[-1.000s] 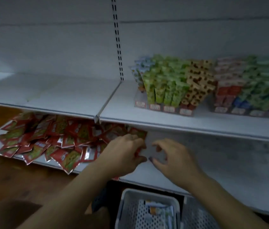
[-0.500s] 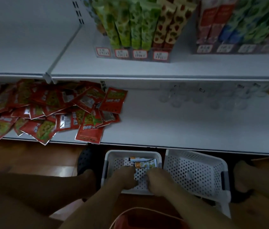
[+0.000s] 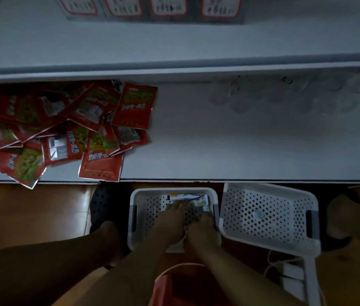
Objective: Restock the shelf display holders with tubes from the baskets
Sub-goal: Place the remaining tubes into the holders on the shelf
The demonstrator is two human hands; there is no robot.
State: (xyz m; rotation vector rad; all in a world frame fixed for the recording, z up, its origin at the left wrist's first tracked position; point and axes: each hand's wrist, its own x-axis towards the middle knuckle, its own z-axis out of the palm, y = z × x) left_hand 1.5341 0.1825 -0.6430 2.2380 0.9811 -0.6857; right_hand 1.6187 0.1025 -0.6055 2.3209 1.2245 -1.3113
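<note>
Reaching down past a red round-rimmed object (image 3: 167, 286) at the near edge (what it is cannot be told), both forearms meet inside the left perforated basket (image 3: 143, 209), which stands on the wooden floor (image 3: 31, 217) just below the shelving. The left hand (image 3: 171, 218) lies with its fingers pointing far, onto the tubes (image 3: 189, 198). The right hand (image 3: 203, 227) sits just beside it, against the basket's right wall. In the dim, blurred view it cannot be told whether either hand's fingers have closed on a tube or merely rest on the stock. The tubes lie flat at the far end of this basket, so both hands are probably gathering a batch. The right perforated basket (image 3: 285, 230), tilted and touching the first, shows only a small pale item on its floor. A black clog (image 3: 101, 206) to the left and a bare foot (image 3: 340, 219) to the right straddle the baskets, which keeps them within easy reach. Farther off, the lower shelf (image 3: 230, 151) carries a loose heap of red sachets (image 3: 64, 129) on its left and faint clear display holders (image 3: 285, 96) at its far right, the likely destination. Farthest, the upper shelf (image 3: 174, 47) shows a row of price labels (image 3: 168, 5).
</note>
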